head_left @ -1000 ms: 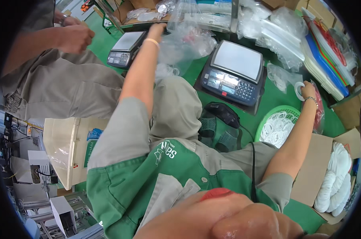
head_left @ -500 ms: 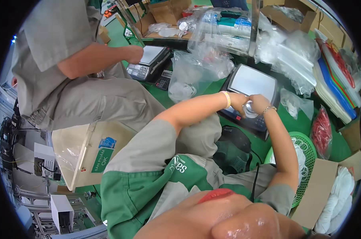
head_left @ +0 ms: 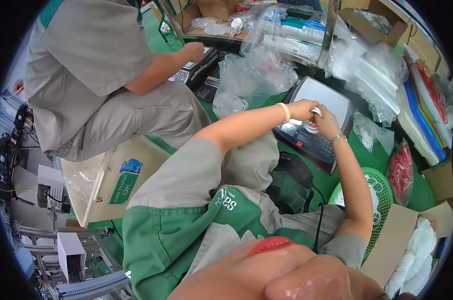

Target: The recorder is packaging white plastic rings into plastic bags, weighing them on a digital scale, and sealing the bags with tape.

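In the head view, the small white roll (head_left: 311,128) is over the front part of the near scale (head_left: 322,92), between the two hands. White shows at the meeting fingertips and again below the right fingers; I cannot tell whether both bits are one piece. The left hand (head_left: 302,109) has its fingertips pinched together on the upper bit. The right hand (head_left: 327,124) is curled narrow around the roll. Whether either touches the scale is unclear.

The roll should be light and hardly fragile, fairly stiff as a ring, with a smooth side that may slip. Its outer rim looks the best hold, thumb against fingers, though the hands hide most of it.

Left of the scale lie a big clear bag (head_left: 239,75), thin and likely slippery, then a calculator (head_left: 207,90) and a far scale (head_left: 181,76), with a co-worker's hand (head_left: 194,51) above it. Right of the near scale is a small clear bag (head_left: 369,134) with white stuff inside, then a bag of red strands (head_left: 401,169). Nearer the wearer than the scale, to its right, stands a green basket (head_left: 385,194), partly behind the right forearm. Behind the scale, a metal post (head_left: 328,35) and plastic-wrapped bundles (head_left: 369,82) would crowd any reach past it.
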`<action>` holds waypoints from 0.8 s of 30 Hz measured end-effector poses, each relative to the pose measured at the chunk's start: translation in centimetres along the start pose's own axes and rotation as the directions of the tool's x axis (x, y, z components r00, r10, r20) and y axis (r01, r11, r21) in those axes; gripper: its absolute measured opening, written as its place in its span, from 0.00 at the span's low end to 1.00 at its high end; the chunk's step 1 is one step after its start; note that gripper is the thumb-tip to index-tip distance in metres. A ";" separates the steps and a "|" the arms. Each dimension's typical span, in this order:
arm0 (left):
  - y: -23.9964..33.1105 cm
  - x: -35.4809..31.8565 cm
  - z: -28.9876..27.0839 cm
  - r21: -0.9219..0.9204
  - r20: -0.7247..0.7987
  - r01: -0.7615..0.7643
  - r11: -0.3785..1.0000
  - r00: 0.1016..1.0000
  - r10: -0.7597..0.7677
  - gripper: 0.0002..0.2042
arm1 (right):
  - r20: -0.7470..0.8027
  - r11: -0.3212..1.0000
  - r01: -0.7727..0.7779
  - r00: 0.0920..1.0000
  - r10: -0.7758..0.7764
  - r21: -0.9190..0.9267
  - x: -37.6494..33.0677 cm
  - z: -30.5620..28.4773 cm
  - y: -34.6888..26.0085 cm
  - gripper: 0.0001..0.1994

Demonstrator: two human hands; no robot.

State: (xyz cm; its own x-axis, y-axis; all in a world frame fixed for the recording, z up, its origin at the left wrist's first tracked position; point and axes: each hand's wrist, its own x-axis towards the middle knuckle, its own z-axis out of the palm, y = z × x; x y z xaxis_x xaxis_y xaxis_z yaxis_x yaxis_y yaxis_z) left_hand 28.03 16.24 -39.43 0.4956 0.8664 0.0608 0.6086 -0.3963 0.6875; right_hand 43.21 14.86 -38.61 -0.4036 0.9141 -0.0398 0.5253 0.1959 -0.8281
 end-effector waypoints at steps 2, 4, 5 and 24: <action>-0.2 0.2 0.6 0.057 -0.007 -0.032 0.998 0.999 0.032 0.13 | -0.001 1.000 -0.002 1.000 0.002 0.016 -0.4 -0.2 0.6 0.12; -0.2 0.2 0.8 0.160 -0.063 -0.077 0.984 0.994 0.088 0.11 | -0.002 0.999 0.003 1.000 -0.003 0.035 -0.7 -0.4 0.4 0.13; -0.3 0.1 0.8 0.156 -0.063 -0.077 0.985 0.994 0.088 0.11 | 0.024 0.995 -0.038 0.999 0.036 0.089 -0.8 -0.5 0.3 0.14; -1.2 0.5 -2.4 -0.045 0.395 0.166 0.985 0.908 -0.135 0.17 | -0.943 0.749 -0.579 -0.273 0.192 0.321 -46.1 -6.6 28.9 0.12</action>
State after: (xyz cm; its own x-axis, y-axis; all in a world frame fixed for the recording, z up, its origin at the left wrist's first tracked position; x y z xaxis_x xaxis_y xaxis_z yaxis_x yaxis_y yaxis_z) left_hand 26.03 17.87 -38.54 0.6131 0.7206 -0.3239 0.6538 -0.2326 0.7201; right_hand 81.88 -19.25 -56.99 0.9172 0.1230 0.3789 0.3874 -0.4967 -0.7767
